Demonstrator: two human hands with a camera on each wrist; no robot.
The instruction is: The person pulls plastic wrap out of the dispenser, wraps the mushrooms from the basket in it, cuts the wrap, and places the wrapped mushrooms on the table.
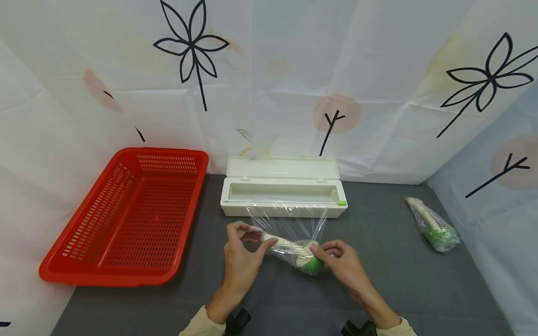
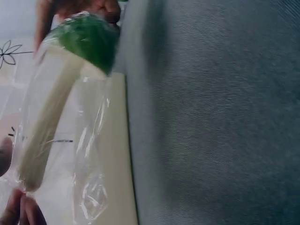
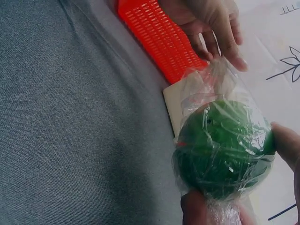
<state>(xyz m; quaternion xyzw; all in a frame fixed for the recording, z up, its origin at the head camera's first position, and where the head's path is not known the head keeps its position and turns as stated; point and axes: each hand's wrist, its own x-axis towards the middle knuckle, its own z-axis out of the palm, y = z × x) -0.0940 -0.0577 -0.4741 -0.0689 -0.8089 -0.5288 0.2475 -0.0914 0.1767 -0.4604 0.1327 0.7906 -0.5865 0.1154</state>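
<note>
My left hand (image 1: 241, 254) is at the tip of the pale handle of a white-and-green object (image 1: 290, 247), thumb and fingers around clear film there. This object has a long straight handle and a rounded green end (image 3: 225, 150), all inside clear plastic film (image 2: 89, 154). My right hand (image 1: 342, 261) grips the green end, thumb on one side and fingers on the other. A loose sheet of film rises from the object toward a white cling film dispenser (image 1: 284, 210), overlapping its front in the head view. The dispenser's lid is up, and a green slider (image 1: 342, 203) sits at its right end.
A red plastic basket (image 1: 189, 219) stands on the left of the grey tabletop (image 1: 378, 224). Another film-wrapped white-and-green object (image 1: 433, 225) lies at the far right. A white patterned cloth (image 1: 286, 84) rises behind and along the sides.
</note>
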